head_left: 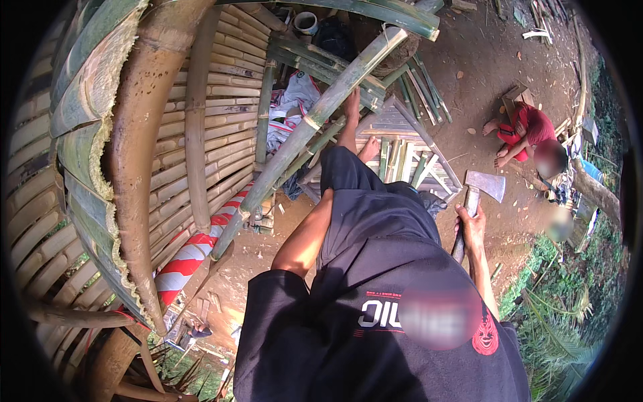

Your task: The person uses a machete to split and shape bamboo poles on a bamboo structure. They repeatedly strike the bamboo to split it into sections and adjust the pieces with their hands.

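Observation:
My right hand (474, 231) is wrapped round the dark handle of an axe (486, 185), out to the right of my body. Its grey metal head points up, the broad blade turned right, above bare brown ground. My left forearm (305, 234) runs from the dark sleeve up to my dark shorts (362, 187); the hand at its end is hidden. Close by on the left, a long green bamboo pole (315, 120) slants across. One bare foot (351, 104) is against the bamboo frame, and the other (368, 150) shows below it beside several split bamboo pieces (398, 161).
A bamboo slat wall (228, 87) and a thick brown bamboo post (151, 100) fill the left side. Red-and-white wrapping (194, 261) covers a pole. A person in red (526, 130) sits on the ground at right. Green plants (562, 315) grow at lower right.

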Motion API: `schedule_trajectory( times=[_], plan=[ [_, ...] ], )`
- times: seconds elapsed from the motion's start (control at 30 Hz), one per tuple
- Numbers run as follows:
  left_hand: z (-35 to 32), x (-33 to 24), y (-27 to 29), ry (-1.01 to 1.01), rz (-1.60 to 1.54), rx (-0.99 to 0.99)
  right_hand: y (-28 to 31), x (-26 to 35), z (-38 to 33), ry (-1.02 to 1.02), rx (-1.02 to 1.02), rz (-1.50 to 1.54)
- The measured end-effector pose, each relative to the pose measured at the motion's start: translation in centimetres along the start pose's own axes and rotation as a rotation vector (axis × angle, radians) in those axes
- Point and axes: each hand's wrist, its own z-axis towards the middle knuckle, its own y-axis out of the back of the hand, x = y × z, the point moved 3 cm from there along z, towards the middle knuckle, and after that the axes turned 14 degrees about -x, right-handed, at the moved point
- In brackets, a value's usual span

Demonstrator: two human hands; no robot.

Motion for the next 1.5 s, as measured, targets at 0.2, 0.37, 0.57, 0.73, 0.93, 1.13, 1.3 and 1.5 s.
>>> schedule_trajectory(
  times=[0.2, 0.37, 0.57, 0.73, 0.93, 1.13, 1.3, 1.5],
  plan=[
    [2.9, -0.9, 1.0, -0.051, 0.125, -0.040, -1.5, 0.4, -1.5, -0.025, 0.030, -0.026],
    [6.6, -0.2, 3.0, -0.122, 0.269, -0.061, -1.4, -5.4, 1.1, 0.464, -0.077, -0.159],
    [8.4, -1.1, 6.1, -0.183, 0.390, -0.079, -1.0, -9.9, -1.7, -0.041, 0.036, -0.086],
    [8.9, -1.0, 8.3, -0.238, 0.454, -0.087, -2.2, -20.3, -4.4, -0.378, -0.004, 0.121],
    [6.9, -0.4, 11.8, -0.299, 0.490, -0.006, -2.9, -27.6, -9.7, -0.439, -0.208, 0.046],
    [-1.6, 1.2, 19.5, -0.360, 0.436, -0.002, -4.5, -30.7, -13.1, -0.569, -0.044, 0.152],
    [-9.8, 3.5, 21.4, -0.283, 0.255, -0.047, -3.5, -26.8, -11.1, -0.497, -0.072, -0.042],
    [-13.2, -0.5, 22.8, 0.187, -0.304, -0.477, -2.7, -22.4, -2.9, -0.327, 0.055, -0.019]
  ],
)
